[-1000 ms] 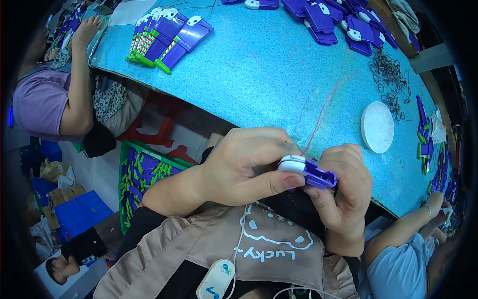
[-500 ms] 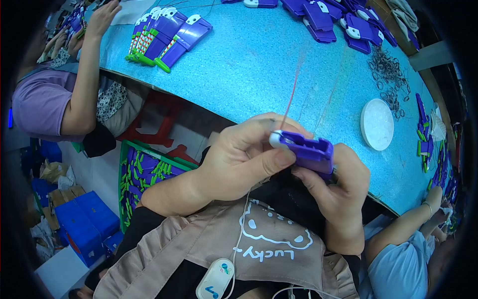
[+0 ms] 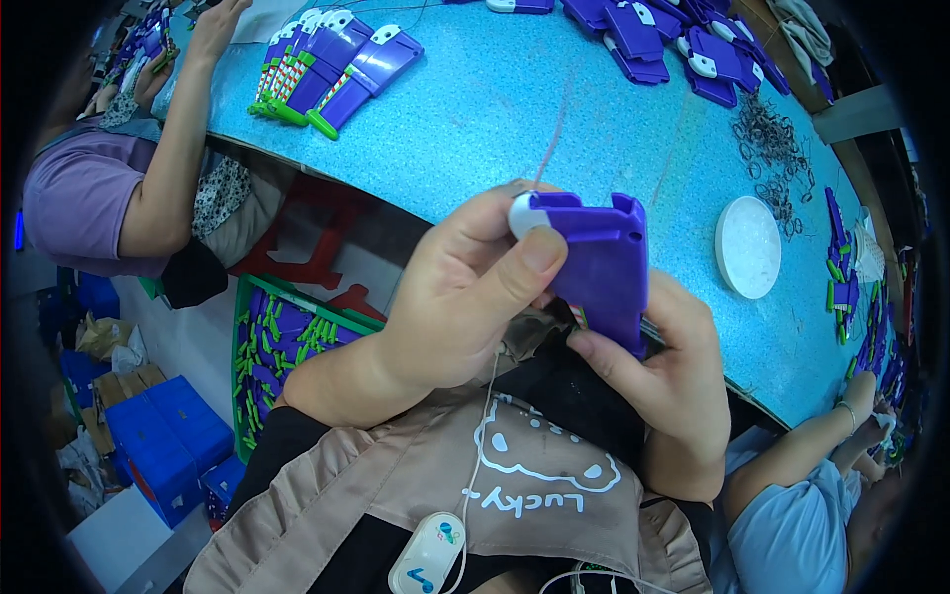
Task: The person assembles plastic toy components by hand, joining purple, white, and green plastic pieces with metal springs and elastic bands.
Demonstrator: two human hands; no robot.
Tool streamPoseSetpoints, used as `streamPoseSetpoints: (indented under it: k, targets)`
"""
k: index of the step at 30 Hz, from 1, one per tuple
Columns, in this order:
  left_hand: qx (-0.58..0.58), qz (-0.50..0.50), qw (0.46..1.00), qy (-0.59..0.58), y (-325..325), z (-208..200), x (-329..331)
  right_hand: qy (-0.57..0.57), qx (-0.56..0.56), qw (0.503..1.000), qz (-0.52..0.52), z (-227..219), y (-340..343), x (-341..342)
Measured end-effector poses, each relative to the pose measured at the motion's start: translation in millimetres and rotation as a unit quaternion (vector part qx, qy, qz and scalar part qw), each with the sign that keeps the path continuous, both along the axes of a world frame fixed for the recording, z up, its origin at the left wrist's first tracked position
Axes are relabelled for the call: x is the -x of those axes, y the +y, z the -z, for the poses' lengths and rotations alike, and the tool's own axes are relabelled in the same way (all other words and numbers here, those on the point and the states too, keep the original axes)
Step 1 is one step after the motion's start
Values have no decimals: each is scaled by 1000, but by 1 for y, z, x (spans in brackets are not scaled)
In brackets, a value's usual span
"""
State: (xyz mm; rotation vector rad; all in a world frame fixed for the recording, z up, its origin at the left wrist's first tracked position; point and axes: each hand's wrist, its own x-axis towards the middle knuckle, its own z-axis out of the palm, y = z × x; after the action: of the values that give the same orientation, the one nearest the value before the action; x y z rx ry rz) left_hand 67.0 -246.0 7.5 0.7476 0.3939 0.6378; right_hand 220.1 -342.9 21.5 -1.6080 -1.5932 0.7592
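Note:
Between my two hands, above the table's near edge, is a purple plastic casing [image 3: 602, 262] with a white rounded corner. My left hand [image 3: 465, 287] pinches its white corner, the thumb lying over the front. At the lower end, my right hand [image 3: 663, 371] grips the casing between thumb and fingers. The broad purple face is turned toward me, with a notched upper edge. A thin reddish strand [image 3: 552, 139], blurred, rises from near the white corner. The fingers behind the casing are mostly hidden.
Finished-looking purple pieces with green tips [image 3: 332, 74] lie fanned at the far left. Purple casings [image 3: 633, 40] are heaped at the back. Small dark rings [image 3: 772, 148] lie by a white round dish [image 3: 749, 247]. A green crate [image 3: 240, 366] stands lower left. Co-workers sit on both sides.
The casing has tilted up, so its broad face now shows instead of its open edge. My left hand has risen slightly and moved left; my right hand still grips the lower end.

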Motion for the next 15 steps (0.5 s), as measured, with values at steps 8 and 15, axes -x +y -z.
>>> streamPoseSetpoints:
  k: [8, 15]
  targets:
    - [-18, 73, 996, -53, -7, 3, -2, 56, -193, 967, 156, -9, 2, 18]
    - [157, 153, 973, -70, -5, -5, -3, 165, -254, 952, -44, 13, 25, 1]
